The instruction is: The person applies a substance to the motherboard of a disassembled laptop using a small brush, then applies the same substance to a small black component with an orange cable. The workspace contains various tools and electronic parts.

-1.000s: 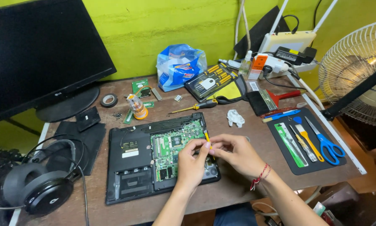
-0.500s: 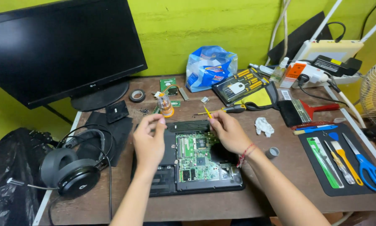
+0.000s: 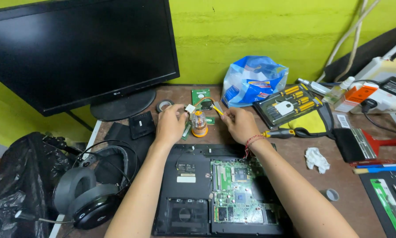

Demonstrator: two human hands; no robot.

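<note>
I look down on a worn brown wooden table (image 3: 352, 185) set against a lime-green wall (image 3: 259, 39); a black monitor (image 3: 74, 53) fills the far left, grey headphones (image 3: 90, 194) lie at the near left beside a black plastic bag (image 3: 17, 185), and an opened laptop (image 3: 215, 194) with its green circuit board bare lies near the middle; a blue plastic bag (image 3: 253, 81) stands far behind the hands, an open screwdriver kit (image 3: 290, 105) to its right, a crumpled white tissue (image 3: 316, 158) and a red-handled brush (image 3: 365, 143) further right.

My left hand (image 3: 170, 125) has thumb and forefinger pressed together on a small white connector (image 3: 190, 108); my right hand (image 3: 240, 125) pinches a yellow-handled tool (image 3: 217, 110) at its fingertips, the other fingers curled in; an orange wire (image 3: 201, 101) arcs from the connector toward the tool's tip, above a small clear bottle with an orange base (image 3: 199, 124) that stands on the table between the two hands, just beyond the laptop's far edge; a roll of black tape (image 3: 164, 105) lies just past the left hand.
</note>
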